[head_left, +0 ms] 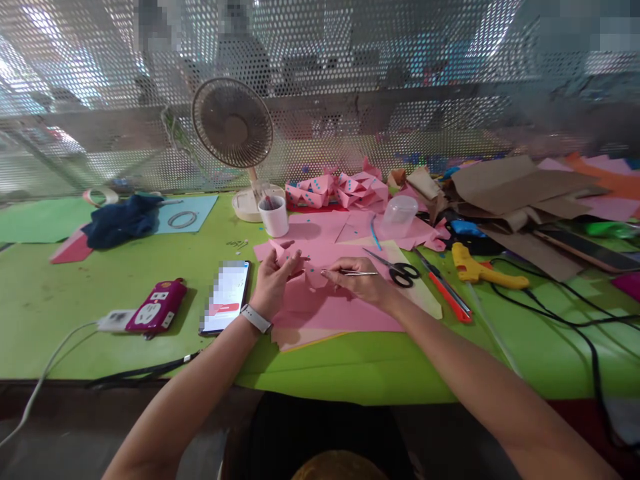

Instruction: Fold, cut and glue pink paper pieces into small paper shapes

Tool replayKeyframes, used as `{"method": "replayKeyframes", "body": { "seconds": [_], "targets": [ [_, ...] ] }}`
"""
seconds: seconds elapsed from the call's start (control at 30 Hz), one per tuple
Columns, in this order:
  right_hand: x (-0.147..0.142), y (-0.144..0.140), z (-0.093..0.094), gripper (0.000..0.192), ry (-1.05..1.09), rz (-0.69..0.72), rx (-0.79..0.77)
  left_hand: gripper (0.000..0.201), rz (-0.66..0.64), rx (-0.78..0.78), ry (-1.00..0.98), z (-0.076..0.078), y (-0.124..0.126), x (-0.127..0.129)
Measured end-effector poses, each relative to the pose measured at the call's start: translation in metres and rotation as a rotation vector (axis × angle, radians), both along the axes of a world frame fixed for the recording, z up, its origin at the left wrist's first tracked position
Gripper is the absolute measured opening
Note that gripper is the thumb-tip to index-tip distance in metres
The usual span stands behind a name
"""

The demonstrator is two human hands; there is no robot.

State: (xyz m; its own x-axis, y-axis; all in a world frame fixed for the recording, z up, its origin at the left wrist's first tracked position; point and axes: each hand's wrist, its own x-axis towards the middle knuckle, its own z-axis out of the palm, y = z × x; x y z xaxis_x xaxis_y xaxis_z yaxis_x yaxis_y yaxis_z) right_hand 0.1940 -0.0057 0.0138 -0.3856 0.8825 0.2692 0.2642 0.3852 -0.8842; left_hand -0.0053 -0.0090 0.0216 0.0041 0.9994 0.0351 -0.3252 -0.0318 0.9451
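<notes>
Right now the left hand (273, 280) cups a small folded pink paper piece (300, 267), fingers curled round it from the left, thumb and fingertips closed on its edge. The right hand (363, 283) pinches thin metal tweezers (357, 273) w/ the tip pointing left toward the paper piece; fingers are shut tight on the shaft. Can't tell if the tweezer tip carries anything, too small to see.

Both hands work over a stack of pink sheets (325, 310) lying in the middle of the green table (60, 300). The paper piece sits just above that stack, between the two hands, near the middle.

To do this bit well, judging from the frame: keep the left wrist resting on the sheets so the piece stays steady, turn the face being worked toward the tweezer tip, and bring the tip in low and slow. A light pinch on the tweezers is prob. better than a hard one, else the tip may twitch. Thin paper dents easily, so press only at the spot needed.

Nearby: scissors (400, 270) just right of the right hand, a red cutter (447, 292) and a yellow glue gun (480, 270) further right, a phone (227, 293) just left of the left hand, a white cup (274, 215) on the far side, and more folded pink pieces (340, 189) piled behind.
</notes>
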Motion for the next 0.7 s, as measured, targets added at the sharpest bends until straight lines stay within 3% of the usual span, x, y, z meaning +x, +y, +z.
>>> {"method": "replayKeyframes", "body": {
  "seconds": [0.4,0.5,0.63,0.7],
  "targets": [
    [0.009,0.012,-0.008,0.031,0.092,-0.118,-0.014,0.055,-0.150,0.095,-0.179,-0.004,0.003,-0.001],
    [0.011,0.015,-0.008,0.031,0.111,-0.126,-0.008,0.049,-0.108,0.035,-0.182,-0.006,0.006,-0.004],
    [0.012,0.016,-0.008,0.032,0.113,-0.138,0.001,0.023,-0.069,-0.080,-0.181,-0.007,0.010,-0.007],
    [0.011,0.015,-0.009,0.032,0.120,-0.136,-0.011,0.027,-0.049,-0.089,-0.119,-0.006,0.010,-0.006]
  ]
}}
